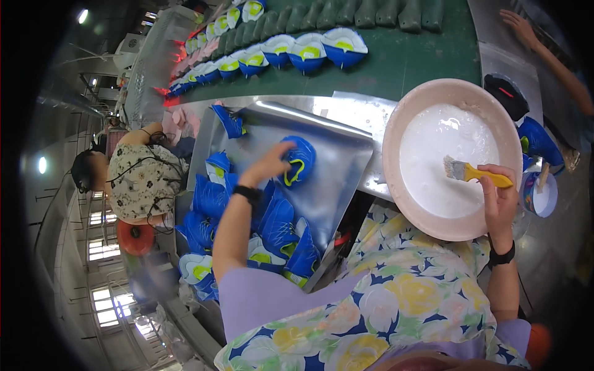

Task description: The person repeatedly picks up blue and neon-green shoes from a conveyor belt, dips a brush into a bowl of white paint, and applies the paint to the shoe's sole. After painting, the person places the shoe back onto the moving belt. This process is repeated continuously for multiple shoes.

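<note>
My right hand (pixel 500 201) is closed round the yellow handle of a paintbrush (pixel 479 174). The brush's bristles hang over white liquid (pixel 436 154) in a large pale pink basin (pixel 405 213). Out over a metal tray (pixel 331 204), my left hand (pixel 267 166) has its fingers stretched apart at the edge of a blue shoe upper (pixel 303 154) with yellow-green lining; fingertips overlap it, with no firm grip visible. More blue shoe uppers (pixel 277 222) lie heaped under and beside my left forearm. A single upper (pixel 229 122) sits at the tray's far left corner.
Beyond the tray, a green conveyor belt (pixel 427 59) carries rows of blue-and-white uppers (pixel 306 52) and dark shoe lasts (pixel 365 13). At right are a black cap-like object (pixel 506 96) and a small tub (pixel 539 195). Another person (pixel 139 176) sits left; a co-worker's arm (pixel 560 71) reaches in far right.
</note>
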{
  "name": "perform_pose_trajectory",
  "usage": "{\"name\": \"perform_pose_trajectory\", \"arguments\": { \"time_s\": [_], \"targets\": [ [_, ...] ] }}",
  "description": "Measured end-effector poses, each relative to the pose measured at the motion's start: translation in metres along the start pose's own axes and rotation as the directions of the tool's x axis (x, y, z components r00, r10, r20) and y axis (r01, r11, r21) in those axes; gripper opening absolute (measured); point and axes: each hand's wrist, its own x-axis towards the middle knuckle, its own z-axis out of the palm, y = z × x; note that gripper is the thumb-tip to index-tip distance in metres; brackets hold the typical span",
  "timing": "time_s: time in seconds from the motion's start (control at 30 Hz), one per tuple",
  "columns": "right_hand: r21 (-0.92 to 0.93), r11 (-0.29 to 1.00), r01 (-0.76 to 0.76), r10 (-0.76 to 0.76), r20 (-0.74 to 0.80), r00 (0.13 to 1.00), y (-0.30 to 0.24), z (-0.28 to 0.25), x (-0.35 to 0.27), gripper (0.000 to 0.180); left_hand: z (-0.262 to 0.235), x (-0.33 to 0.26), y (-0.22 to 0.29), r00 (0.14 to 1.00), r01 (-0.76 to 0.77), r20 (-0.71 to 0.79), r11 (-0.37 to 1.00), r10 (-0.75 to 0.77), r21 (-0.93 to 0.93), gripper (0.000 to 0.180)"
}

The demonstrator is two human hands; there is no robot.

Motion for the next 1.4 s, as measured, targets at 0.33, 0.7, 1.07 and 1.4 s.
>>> {"name": "perform_pose_trajectory", "arguments": {
  "time_s": [0.33, 0.7, 1.07, 1.4],
  "targets": [
    [-0.181, 0.983, 0.005, 0.051, 0.299, 0.953, -0.034, 0.025, 0.023, 0.020, 0.014, -0.015, 0.074, 0.710, -0.294, -0.608, 0.934, 0.354, 0.201, 0.036],
    [-0.280, 0.954, 0.108, -0.026, 0.283, 0.959, -0.062, -0.042, 0.009, 0.017, -0.015, -0.016, 0.174, 0.940, -0.308, -0.208, 0.416, 0.270, -0.855, 0.056],
    [-0.126, 0.888, 0.443, -0.450, -0.028, 0.893, -0.081, -0.046, 0.036, 0.022, 0.008, 0.021, 0.281, 0.881, -0.212, 0.039, 0.468, 0.472, -0.858, 0.052],
    [0.062, 0.990, 0.126, -0.103, -0.293, 0.950, -0.064, -0.017, 0.020, 0.035, 0.063, 0.031, 0.271, 0.808, -0.568, -0.527, 0.115, 0.263, -0.815, 0.054]
  ]
}}
